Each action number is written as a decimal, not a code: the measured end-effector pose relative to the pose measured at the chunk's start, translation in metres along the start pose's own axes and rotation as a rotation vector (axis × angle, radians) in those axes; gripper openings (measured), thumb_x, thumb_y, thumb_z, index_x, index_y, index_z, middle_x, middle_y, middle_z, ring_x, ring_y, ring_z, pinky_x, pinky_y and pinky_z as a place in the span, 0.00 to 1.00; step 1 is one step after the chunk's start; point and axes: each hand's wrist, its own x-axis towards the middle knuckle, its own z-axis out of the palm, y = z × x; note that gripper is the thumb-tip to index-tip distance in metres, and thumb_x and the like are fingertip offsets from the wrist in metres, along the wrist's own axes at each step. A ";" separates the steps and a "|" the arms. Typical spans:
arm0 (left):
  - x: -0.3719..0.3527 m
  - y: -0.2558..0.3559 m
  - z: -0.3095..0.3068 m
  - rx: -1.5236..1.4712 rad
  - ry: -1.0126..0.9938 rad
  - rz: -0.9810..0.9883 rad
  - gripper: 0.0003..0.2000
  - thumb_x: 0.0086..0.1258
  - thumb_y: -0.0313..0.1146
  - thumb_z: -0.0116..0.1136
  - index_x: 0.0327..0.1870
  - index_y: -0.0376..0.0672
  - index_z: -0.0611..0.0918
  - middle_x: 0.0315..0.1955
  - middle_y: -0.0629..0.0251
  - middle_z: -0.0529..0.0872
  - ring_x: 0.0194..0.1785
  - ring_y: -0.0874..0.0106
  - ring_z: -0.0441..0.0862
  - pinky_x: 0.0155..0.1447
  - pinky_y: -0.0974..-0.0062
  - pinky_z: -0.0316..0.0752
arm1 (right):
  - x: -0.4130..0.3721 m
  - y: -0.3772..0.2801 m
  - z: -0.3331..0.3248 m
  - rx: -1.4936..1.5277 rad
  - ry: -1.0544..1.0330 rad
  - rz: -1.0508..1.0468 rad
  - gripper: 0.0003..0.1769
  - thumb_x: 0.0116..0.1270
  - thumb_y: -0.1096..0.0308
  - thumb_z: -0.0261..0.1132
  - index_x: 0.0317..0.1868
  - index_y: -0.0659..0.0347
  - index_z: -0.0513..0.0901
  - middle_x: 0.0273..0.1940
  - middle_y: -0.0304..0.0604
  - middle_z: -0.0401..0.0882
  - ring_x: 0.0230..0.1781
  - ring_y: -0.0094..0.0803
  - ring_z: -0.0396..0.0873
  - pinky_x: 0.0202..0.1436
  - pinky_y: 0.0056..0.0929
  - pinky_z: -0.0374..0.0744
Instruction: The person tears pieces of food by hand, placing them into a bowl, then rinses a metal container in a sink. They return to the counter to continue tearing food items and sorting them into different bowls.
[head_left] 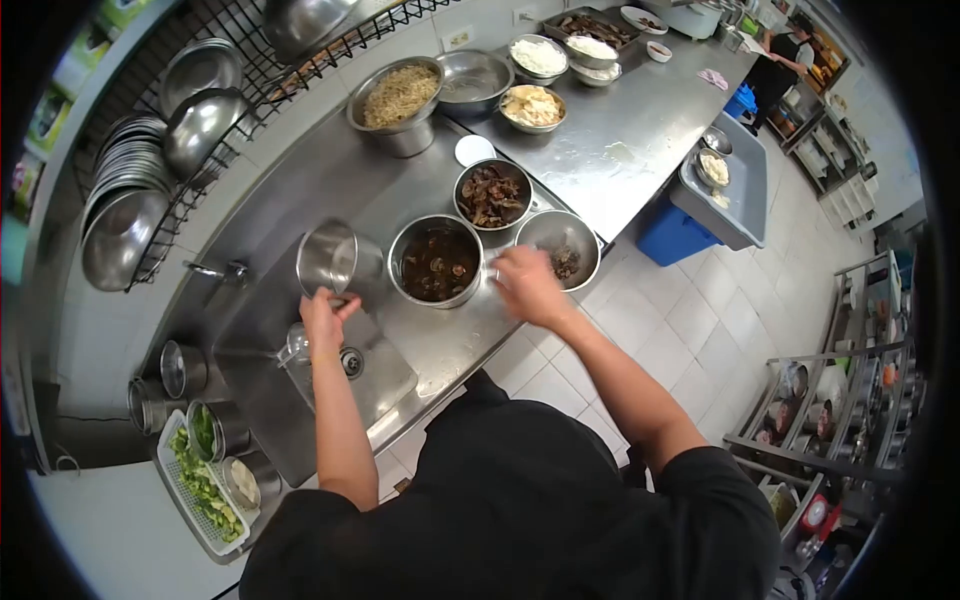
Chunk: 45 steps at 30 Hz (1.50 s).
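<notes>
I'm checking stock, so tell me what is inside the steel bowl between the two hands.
The steel bowl holds dark brown liquid with dark pieces in it. Its bottom and anything sunk beneath the liquid are covered.

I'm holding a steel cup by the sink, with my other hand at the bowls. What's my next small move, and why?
Probably bring the steel cup in your left hand across to the bowl of dark broth. The cup is tilted by the sink and looks empty, and your right hand is at that bowl's rim.
</notes>
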 end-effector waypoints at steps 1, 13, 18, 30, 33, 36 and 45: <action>0.017 -0.002 0.010 0.008 -0.003 -0.002 0.18 0.63 0.24 0.48 0.55 0.32 0.67 0.41 0.54 0.78 0.34 0.59 0.84 0.40 0.56 0.89 | -0.010 0.027 -0.010 -0.007 0.035 0.044 0.12 0.58 0.73 0.69 0.44 0.62 0.83 0.46 0.50 0.79 0.51 0.48 0.77 0.54 0.44 0.73; 0.104 -0.042 0.128 0.338 -0.109 -0.125 0.20 0.67 0.28 0.59 0.57 0.29 0.73 0.44 0.55 0.83 0.43 0.71 0.83 0.39 0.75 0.81 | -0.004 0.159 -0.081 0.009 -0.159 0.481 0.12 0.67 0.69 0.64 0.47 0.67 0.80 0.37 0.56 0.83 0.34 0.47 0.83 0.40 0.39 0.80; 0.066 -0.035 0.110 0.321 -0.034 -0.090 0.28 0.74 0.41 0.60 0.65 0.29 0.70 0.51 0.52 0.84 0.49 0.73 0.82 0.52 0.75 0.78 | 0.070 0.203 -0.054 0.347 -0.333 0.514 0.15 0.68 0.62 0.64 0.47 0.67 0.81 0.30 0.53 0.83 0.31 0.41 0.82 0.40 0.37 0.79; -0.051 -0.047 0.100 0.879 0.078 -0.005 0.31 0.62 0.20 0.53 0.71 0.36 0.68 0.53 0.51 0.85 0.45 0.70 0.86 0.51 0.73 0.78 | 0.093 0.220 -0.045 0.219 -0.958 0.131 0.18 0.65 0.60 0.64 0.45 0.68 0.82 0.29 0.58 0.83 0.34 0.52 0.84 0.43 0.43 0.80; -0.057 -0.069 0.090 0.747 0.122 0.086 0.30 0.62 0.19 0.52 0.70 0.34 0.69 0.48 0.55 0.88 0.38 0.76 0.84 0.45 0.77 0.78 | 0.079 0.208 -0.048 0.232 -0.856 0.297 0.16 0.65 0.63 0.65 0.43 0.70 0.82 0.28 0.57 0.82 0.32 0.51 0.84 0.39 0.43 0.80; -0.069 -0.075 0.090 0.565 0.181 0.104 0.30 0.61 0.19 0.51 0.70 0.34 0.70 0.43 0.58 0.89 0.36 0.78 0.83 0.43 0.79 0.78 | 0.064 0.196 -0.042 0.291 -0.790 0.410 0.15 0.65 0.65 0.65 0.42 0.72 0.82 0.26 0.56 0.82 0.26 0.46 0.84 0.34 0.41 0.80; -0.094 -0.051 0.131 1.290 0.132 0.605 0.19 0.60 0.32 0.67 0.53 0.40 0.81 0.53 0.58 0.81 0.60 0.58 0.74 0.65 0.63 0.69 | 0.043 0.161 -0.016 0.382 -0.652 0.571 0.14 0.66 0.66 0.64 0.42 0.72 0.82 0.23 0.56 0.83 0.18 0.40 0.82 0.29 0.38 0.78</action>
